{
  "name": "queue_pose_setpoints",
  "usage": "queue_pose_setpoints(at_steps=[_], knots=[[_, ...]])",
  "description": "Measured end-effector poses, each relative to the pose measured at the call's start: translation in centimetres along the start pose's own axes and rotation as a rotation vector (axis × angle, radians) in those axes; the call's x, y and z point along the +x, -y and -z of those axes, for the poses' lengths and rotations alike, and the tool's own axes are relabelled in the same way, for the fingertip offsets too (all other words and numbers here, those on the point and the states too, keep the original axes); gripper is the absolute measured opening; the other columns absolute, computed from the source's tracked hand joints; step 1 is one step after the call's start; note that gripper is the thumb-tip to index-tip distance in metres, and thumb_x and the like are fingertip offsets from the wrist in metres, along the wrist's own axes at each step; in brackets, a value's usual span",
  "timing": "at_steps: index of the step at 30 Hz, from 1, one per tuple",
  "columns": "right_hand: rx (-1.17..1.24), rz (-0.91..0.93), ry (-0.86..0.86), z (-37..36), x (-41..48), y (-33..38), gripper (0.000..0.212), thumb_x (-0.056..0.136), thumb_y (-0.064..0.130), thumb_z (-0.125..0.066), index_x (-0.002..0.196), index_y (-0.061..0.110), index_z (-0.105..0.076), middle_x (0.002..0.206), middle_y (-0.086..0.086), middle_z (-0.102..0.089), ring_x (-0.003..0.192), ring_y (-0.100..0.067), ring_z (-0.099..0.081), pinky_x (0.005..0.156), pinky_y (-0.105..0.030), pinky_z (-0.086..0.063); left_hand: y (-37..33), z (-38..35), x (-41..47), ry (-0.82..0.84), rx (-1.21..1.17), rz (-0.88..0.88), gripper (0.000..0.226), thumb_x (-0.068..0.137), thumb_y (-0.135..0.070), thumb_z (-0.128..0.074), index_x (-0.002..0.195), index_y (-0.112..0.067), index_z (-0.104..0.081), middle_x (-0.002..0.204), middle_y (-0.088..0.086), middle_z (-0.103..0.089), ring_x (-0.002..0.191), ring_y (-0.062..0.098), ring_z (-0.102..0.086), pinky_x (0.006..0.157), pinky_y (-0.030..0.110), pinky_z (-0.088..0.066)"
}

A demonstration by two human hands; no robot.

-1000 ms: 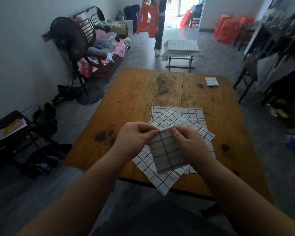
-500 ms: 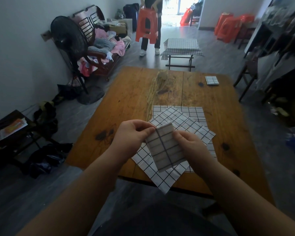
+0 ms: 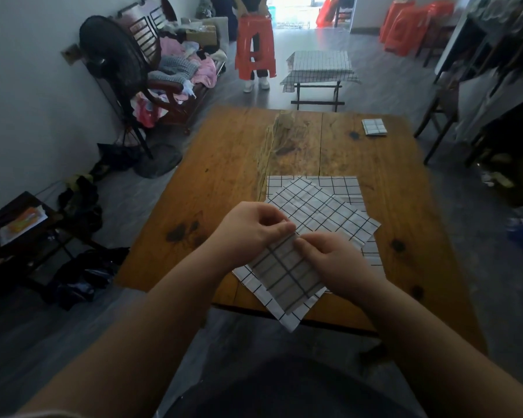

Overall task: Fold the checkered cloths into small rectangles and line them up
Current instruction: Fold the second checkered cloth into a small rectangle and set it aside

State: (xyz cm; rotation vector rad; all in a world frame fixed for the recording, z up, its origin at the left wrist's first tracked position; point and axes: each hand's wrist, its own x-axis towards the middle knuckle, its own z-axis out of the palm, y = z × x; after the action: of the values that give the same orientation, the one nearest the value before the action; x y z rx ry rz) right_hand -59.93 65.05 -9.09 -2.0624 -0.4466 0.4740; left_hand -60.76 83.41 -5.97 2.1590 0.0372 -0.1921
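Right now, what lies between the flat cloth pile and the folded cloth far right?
Bare wooden table between pile and folded cloth; head view.

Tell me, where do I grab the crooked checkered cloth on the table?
Pinch the crooked cloth at its near corner, coming from your side of the table. It lies turned like a diamond and that corner hangs past the table edge, so a thumb should slip under; the rest lies flat on other cloths.

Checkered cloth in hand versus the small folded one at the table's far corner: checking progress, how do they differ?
The held checkered cloth looks larger, tilted, pinched by left hand and right hand; the far folded cloth lies flat, untouched, on the wooden table. Both show dark grids.
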Motion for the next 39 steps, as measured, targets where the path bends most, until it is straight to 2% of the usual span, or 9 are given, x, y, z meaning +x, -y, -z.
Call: queue_pose_setpoints(at_steps=[6,15,17,19,23,27,31,36,39], knots=[[-0.039,0.016,-0.021,0.8,0.2,-1.4,0.026,0.103,0.025,-0.049,0.086,0.018,-0.067,0.083,-0.003,-0.067,0.076,-0.011,-0.061,0.073,-0.036,-0.054,0.2,-0.6,0.3,-0.121,-0.106,0.059,0.015,0.094,-0.031,-0.067,0.097,-0.018,-0.074,0.093,-0.005,-0.072,0.091,0.012,-0.064,0.075,0.027,-0.047],[0.104,0.025,0.000,1.3,-0.1,-2.8,0.023,0.103,0.019,-0.050,0.088,0.025,-0.067,0.087,0.000,-0.071,0.082,-0.005,-0.070,0.074,-0.022,-0.058,0.9,-0.3,-0.2,-0.221,-0.173,0.119,0.015,0.097,-0.031,-0.063,0.094,-0.020,-0.072,0.096,-0.003,-0.069,0.092,0.014,-0.061,0.074,0.028,-0.045],[0.056,0.039,0.001,1.5,-0.1,-3.0,0.023,0.103,0.020,-0.050,0.087,0.029,-0.065,0.086,0.002,-0.070,0.080,0.000,-0.069,0.071,-0.016,-0.056,1.2,-0.1,-0.3,-0.151,-0.143,0.130,0.016,0.098,-0.031,-0.061,0.094,-0.019,-0.070,0.095,-0.002,-0.068,0.090,0.015,-0.062,0.073,0.028,-0.046],[-0.041,0.044,0.022,1.9,0.0,-3.3,0.022,0.103,0.023,-0.050,0.088,0.030,-0.065,0.085,0.003,-0.069,0.081,-0.004,-0.068,0.072,-0.022,-0.057,1.4,0.5,-0.5,-0.018,-0.099,0.145,0.014,0.098,-0.029,-0.060,0.096,-0.019,-0.069,0.094,-0.003,-0.069,0.089,0.014,-0.065,0.072,0.026,-0.049],[-0.321,0.048,0.183,2.6,0.2,-3.1,0.022,0.102,0.032,-0.050,0.083,0.038,-0.060,0.082,0.007,-0.066,0.080,-0.004,-0.063,0.078,-0.032,-0.057,1.4,1.4,-0.4,0.308,0.232,0.115,0.017,0.098,-0.036,-0.060,0.111,-0.033,-0.070,0.104,-0.017,-0.071,0.095,-0.004,-0.065,0.079,0.020,-0.052],[-0.491,0.076,0.235,2.4,0.6,-2.3,0.019,0.102,0.039,-0.048,0.090,0.036,-0.064,0.082,0.010,-0.064,0.079,-0.002,-0.060,0.078,-0.032,-0.055,0.0,-0.4,0.2,0.501,0.472,0.026,0.029,0.098,-0.043,-0.058,0.121,-0.030,-0.069,0.108,-0.013,-0.071,0.099,-0.001,-0.063,0.087,0.025,-0.052],[-0.493,0.092,0.251,2.6,1.0,-1.5,0.019,0.102,0.036,-0.049,0.092,0.033,-0.065,0.079,0.012,-0.062,0.077,-0.001,-0.056,0.071,-0.027,-0.048,0.6,-1.7,1.0,0.447,0.552,-0.032,0.029,0.101,-0.041,-0.054,0.112,-0.021,-0.072,0.096,-0.009,-0.069,0.090,0.008,-0.063,0.081,0.033,-0.052],[-0.495,0.086,0.277,3.0,1.5,-0.7,0.022,0.103,0.035,-0.048,0.090,0.032,-0.066,0.083,0.011,-0.064,0.081,-0.002,-0.057,0.074,-0.028,-0.049,3.2,-0.3,-0.1,0.412,0.350,-0.039,0.016,0.101,-0.036,-0.055,0.091,-0.038,-0.066,0.087,-0.015,-0.067,0.085,-0.001,-0.060,0.078,0.027,-0.048],[-0.479,0.060,0.272,3.1,1.7,-0.1,0.021,0.103,0.034,-0.048,0.096,0.031,-0.068,0.085,0.011,-0.065,0.082,-0.002,-0.058,0.078,-0.027,-0.051,5.1,1.6,-1.1,0.360,0.257,-0.032,0.016,0.101,-0.030,-0.055,0.097,-0.034,-0.070,0.091,-0.013,-0.070,0.089,0.000,-0.064,0.082,0.024,-0.051]])
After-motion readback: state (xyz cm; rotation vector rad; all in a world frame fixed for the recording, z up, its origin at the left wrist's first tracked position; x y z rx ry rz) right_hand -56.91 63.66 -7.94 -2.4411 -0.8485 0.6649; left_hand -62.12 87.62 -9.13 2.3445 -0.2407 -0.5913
